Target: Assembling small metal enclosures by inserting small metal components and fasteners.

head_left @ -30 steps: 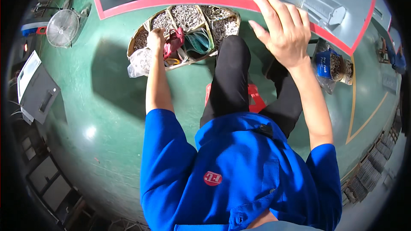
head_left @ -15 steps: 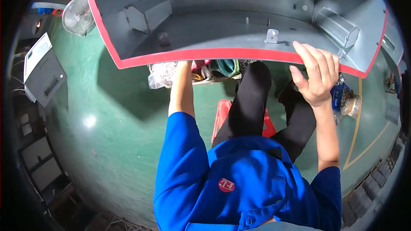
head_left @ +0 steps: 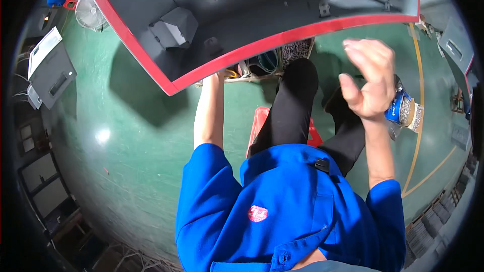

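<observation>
A large grey metal box (head_left: 262, 40) with a red front rim (head_left: 302, 34) stands tilted before me, its inside facing up toward me. Small brackets and a grey angular housing (head_left: 179, 26) show inside it. My left hand goes under the rim near the box's near left corner, with only my left forearm (head_left: 208, 111) plainly visible; the fingers are hidden. My right hand (head_left: 370, 78) is in the air below the rim's right part, apart from it, thumb and fingers spread, slightly blurred and holding nothing.
Under the box, a container (head_left: 252, 76) holds small parts and a rolled green item. A blue bag of small metal parts (head_left: 401, 108) lies right of my leg. A red stool (head_left: 258, 123) is beneath me. A fan (head_left: 92, 11) and a grey cabinet (head_left: 53, 73) stand left.
The box has turned: its right side has swung away from me, and its near left corner has shifted right and nearer. My right hand has come off the rim.
</observation>
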Demonstrator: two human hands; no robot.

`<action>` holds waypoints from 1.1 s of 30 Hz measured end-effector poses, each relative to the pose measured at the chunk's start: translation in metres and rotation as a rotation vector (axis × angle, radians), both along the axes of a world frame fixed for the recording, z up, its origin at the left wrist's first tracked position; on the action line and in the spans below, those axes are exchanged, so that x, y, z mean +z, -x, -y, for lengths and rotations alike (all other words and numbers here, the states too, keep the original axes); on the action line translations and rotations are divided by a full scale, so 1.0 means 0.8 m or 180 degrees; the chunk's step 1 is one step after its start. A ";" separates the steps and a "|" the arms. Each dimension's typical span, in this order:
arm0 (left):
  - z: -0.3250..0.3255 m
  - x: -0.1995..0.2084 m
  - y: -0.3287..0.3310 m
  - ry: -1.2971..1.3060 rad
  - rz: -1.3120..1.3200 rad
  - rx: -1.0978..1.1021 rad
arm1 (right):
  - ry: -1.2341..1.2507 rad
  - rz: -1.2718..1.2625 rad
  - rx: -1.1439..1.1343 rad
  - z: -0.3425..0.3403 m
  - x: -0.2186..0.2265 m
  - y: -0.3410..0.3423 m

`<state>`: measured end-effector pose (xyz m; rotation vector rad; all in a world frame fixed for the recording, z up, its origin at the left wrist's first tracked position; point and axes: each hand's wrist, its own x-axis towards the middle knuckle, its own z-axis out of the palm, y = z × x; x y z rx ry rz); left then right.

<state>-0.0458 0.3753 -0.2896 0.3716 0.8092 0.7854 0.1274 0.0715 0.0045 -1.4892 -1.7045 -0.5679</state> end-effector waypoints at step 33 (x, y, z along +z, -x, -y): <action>0.150 0.264 0.125 -0.1494 0.0416 0.0452 | 0.0978 -0.3214 0.2029 -0.027 0.094 0.057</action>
